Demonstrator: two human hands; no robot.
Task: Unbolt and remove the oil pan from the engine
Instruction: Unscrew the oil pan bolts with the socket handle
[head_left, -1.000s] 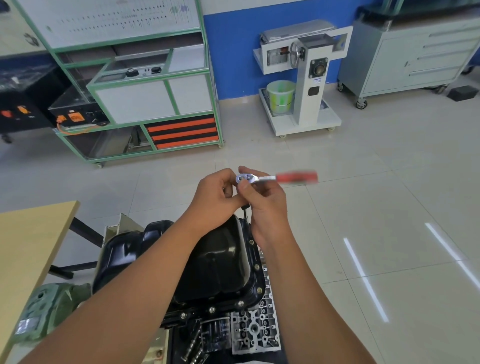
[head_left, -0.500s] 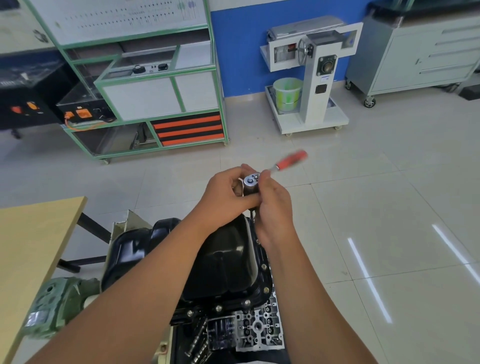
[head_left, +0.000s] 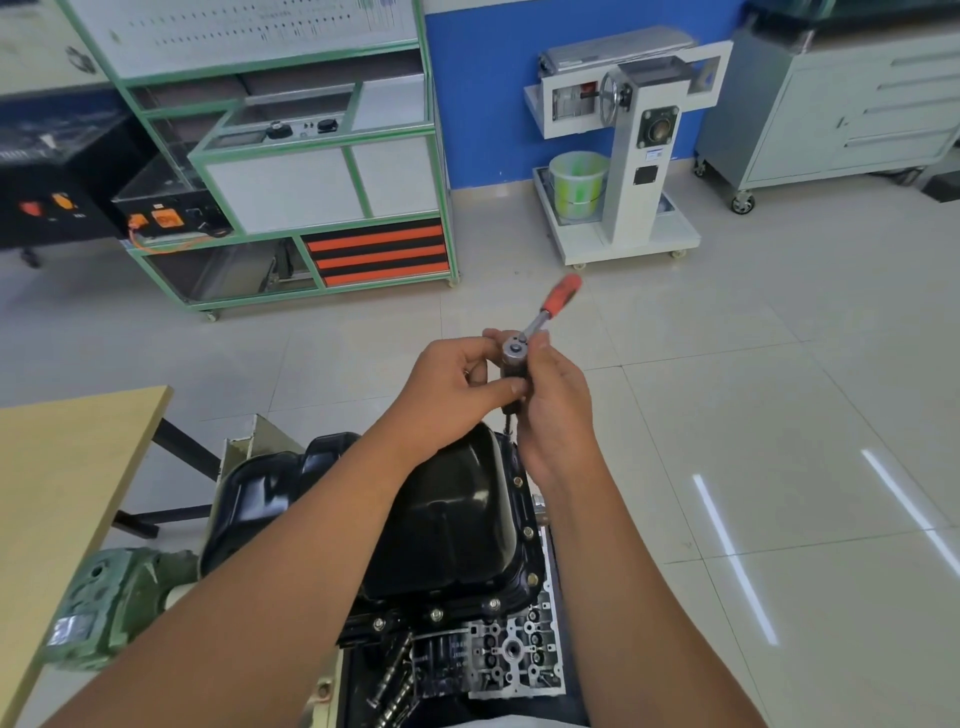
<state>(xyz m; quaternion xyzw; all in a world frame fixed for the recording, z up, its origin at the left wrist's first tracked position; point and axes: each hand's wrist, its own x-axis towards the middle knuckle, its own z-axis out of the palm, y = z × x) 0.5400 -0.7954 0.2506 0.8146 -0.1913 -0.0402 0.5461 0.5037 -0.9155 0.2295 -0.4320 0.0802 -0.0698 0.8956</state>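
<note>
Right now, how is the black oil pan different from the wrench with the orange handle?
The oil pan is big, black and bowl-shaped; the wrench is thin and silver with an orange handle. The oil pan sits on the engine with bolts along its rim; the wrench is held up above it by the left hand and right hand. Both are shiny.

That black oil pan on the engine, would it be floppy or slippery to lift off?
Probably stiff: the oil pan looks like pressed metal with a bolted flange. Its glossy surface may be slippery. Bolts remain along its rim, so it likely won't lift yet.
</note>
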